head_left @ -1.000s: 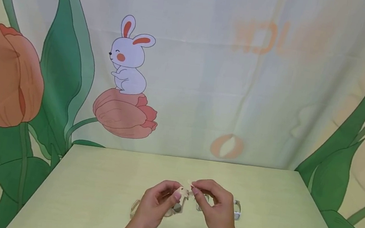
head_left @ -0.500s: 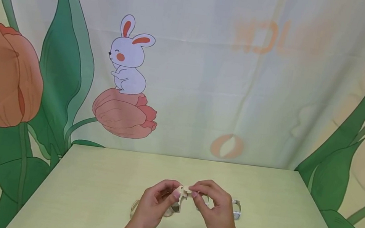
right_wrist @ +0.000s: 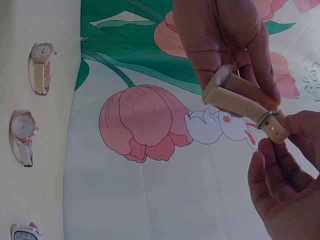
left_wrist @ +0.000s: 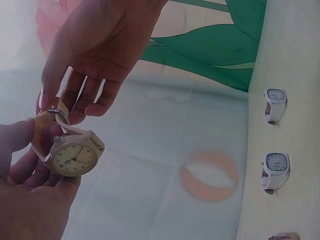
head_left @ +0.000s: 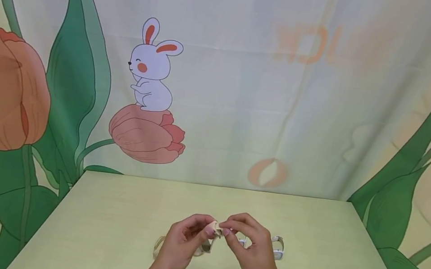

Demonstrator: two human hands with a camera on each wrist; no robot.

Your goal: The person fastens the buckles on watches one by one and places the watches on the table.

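Note:
Both hands work on a wristwatch point(left_wrist: 75, 159) with a round dial and cream strap, held up above the table. My left hand point(head_left: 185, 239) grips it by the case and strap; in the left wrist view the dial faces the camera. My right hand point(head_left: 254, 244) pinches the strap near its free end. In the right wrist view the strap point(right_wrist: 240, 104) forms a loop, with its holed end through the metal buckle point(right_wrist: 267, 117). The right fingers point(right_wrist: 272, 150) touch that end just past the buckle. Whether the buckle pin sits in a hole is too small to tell.
Several other watches stand on the pale green table point(head_left: 116, 203): a cream-strapped round one point(right_wrist: 42, 52), a round one with a rose-gold rim point(right_wrist: 23, 125), and two white square ones, one nearer point(left_wrist: 276, 162) and one farther point(left_wrist: 275, 95). A printed curtain point(head_left: 219, 107) hangs behind.
My right hand has shifted slightly left, its fingertips now close against the left hand's. The strap end that stuck up between them is now mostly covered by fingers. The left hand has barely moved.

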